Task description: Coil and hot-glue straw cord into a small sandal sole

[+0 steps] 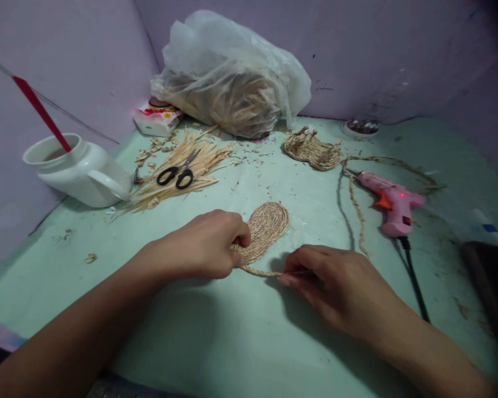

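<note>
A flat, sole-shaped piece of coiled straw braid [269, 224] lies near the middle of the table. My left hand [209, 243] pinches its near left end between thumb and fingers. From that end a loose length of braided cord [261, 271] runs to the right. My right hand [332, 282] is closed on this cord, a short way from the piece. Farther along, the cord shows again behind my right hand, rising past the pink glue gun [392, 202], which lies on its side with a red light on.
Black-handled scissors [178, 172] rest on dry straw strips [199, 149] at the left. Beyond stand a white jug [87, 171] with a red stick, a small box [155, 120] and a plastic bag [236, 83]. Another braided piece [311, 149] and a small dish [360, 129] are at the back right.
</note>
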### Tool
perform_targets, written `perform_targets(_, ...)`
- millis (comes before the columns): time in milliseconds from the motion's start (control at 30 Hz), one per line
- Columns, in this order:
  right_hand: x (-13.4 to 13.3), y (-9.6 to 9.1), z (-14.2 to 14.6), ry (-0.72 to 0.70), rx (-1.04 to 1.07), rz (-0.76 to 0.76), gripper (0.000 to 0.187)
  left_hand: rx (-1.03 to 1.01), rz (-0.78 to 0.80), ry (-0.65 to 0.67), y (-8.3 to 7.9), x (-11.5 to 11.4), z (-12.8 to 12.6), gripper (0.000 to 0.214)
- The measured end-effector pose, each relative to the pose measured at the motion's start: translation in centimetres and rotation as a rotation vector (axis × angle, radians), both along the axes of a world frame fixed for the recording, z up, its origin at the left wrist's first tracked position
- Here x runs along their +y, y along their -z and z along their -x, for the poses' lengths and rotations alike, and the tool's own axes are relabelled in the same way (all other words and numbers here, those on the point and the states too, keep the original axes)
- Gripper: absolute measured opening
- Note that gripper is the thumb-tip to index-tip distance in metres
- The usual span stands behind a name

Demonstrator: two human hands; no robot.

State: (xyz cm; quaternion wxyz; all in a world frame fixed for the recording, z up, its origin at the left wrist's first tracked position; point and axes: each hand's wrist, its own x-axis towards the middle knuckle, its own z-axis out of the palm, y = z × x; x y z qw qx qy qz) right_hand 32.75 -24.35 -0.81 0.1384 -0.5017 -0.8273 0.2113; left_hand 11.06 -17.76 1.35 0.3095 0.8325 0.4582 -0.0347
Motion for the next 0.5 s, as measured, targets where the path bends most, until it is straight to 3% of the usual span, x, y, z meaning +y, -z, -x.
perform_targets(200, -0.1, 0.1, 0.3, 0.113, 0.106, 0.056, 0.01, 0.048, -0.02, 0.0, -0.2, -0.2, 0.0, 0.023)
perform_targets(367, 0.2, 0.8, 0.6, 0.113, 0.1, 0.038, 0.008, 0.075, -0.038, 0.003, -0.2, -0.2, -0.2, 0.023)
perform_targets(500, 0.3, 1.4, 0.8, 0.099, 0.141, -0.063, 0.012, 0.113, -0.06, -0.002, -0.4, -0.4, -0.6, 0.023)
